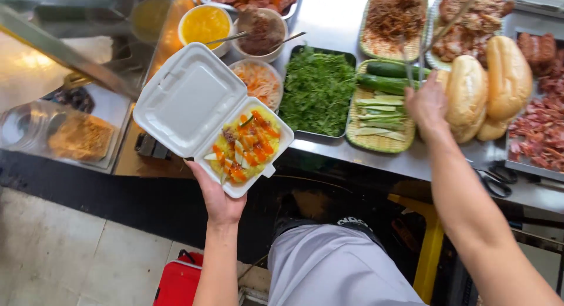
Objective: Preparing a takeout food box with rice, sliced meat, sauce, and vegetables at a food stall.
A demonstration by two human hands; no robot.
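At the far left I see a clear plastic tub (76,135) with a brown, crumbly filling, set on a lower shelf behind glass. Next comes the white foam box (194,106), hinged open, its square lid tilted up and to the left. The lower half holds yellow rice topped with orange strips and pale cucumber slices. My left hand (218,197) carries the box from underneath, palm up, fingers spread flat against its base, holding it out just in front of the steel worktop (329,18).

Behind the box stand a yellow sauce bowl (204,25) and a bowl of shredded carrot (258,81). To the right lie a dark tray of green herbs (317,91) and a woven tray of cucumber (379,109).

My right hand (427,103) is well apart from the box, closed around metal tongs (414,59) whose tips hang over the cucumber tray. Bread rolls (487,88) lie just beside that hand, sliced meat (543,127) beyond, and black scissors (496,180) near the worktop edge.
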